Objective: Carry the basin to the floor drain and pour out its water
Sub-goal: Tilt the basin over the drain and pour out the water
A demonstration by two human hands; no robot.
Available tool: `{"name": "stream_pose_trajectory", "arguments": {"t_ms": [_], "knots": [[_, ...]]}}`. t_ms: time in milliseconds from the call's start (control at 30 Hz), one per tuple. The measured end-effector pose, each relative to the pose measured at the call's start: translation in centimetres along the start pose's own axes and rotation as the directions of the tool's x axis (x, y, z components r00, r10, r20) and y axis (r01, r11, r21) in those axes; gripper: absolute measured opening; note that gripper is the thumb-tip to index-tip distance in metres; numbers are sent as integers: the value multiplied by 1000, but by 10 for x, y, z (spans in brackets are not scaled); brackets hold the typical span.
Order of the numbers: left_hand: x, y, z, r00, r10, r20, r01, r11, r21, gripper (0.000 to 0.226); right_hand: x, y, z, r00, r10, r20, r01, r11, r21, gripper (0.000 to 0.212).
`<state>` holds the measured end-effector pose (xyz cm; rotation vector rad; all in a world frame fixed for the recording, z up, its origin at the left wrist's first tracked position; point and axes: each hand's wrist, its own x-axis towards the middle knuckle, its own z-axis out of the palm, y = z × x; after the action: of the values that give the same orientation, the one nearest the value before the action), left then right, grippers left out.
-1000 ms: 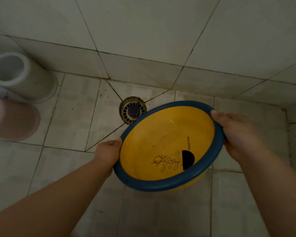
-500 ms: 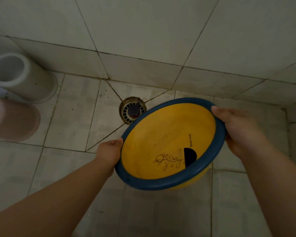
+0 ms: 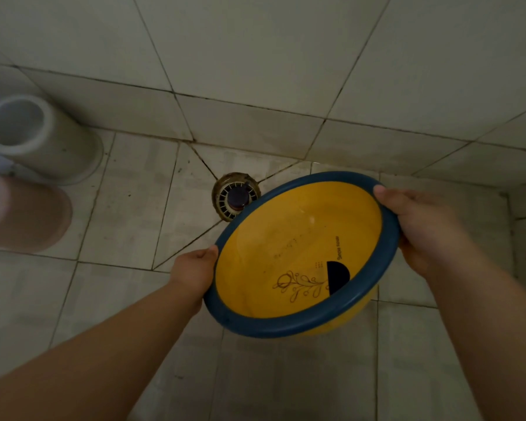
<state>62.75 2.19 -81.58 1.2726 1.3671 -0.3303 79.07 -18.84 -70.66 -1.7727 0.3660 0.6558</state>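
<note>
Yellow basin (image 3: 298,253) with blue rim held tilted at centre-right of frame, both hands gripping its rim: left hand (image 3: 193,270) on the left edge, right hand (image 3: 419,226) on the upper right. Floor drain (image 3: 236,196) just past the basin's upper-left edge. Two upturned buckets at far left.

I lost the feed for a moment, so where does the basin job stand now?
Done: the basin has been carried to the drain; its far rim overlaps the drain's edge in view. In hand: left hand and right hand grip opposite sides of the rim, basin tilted. Its yellow inside shows no pooled water and no stream is falling, so the pour looks finished or nearly so. Left: at most, shaking out the last drops.
</note>
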Motion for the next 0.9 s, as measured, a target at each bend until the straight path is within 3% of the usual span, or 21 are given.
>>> {"name": "stream_pose_trajectory", "arguments": {"t_ms": [900], "knots": [[-2,0,2,1000,-11,16,11,999,-48,32,-4,-13,9,999,-48,-20,48,999,-16,15]]}}
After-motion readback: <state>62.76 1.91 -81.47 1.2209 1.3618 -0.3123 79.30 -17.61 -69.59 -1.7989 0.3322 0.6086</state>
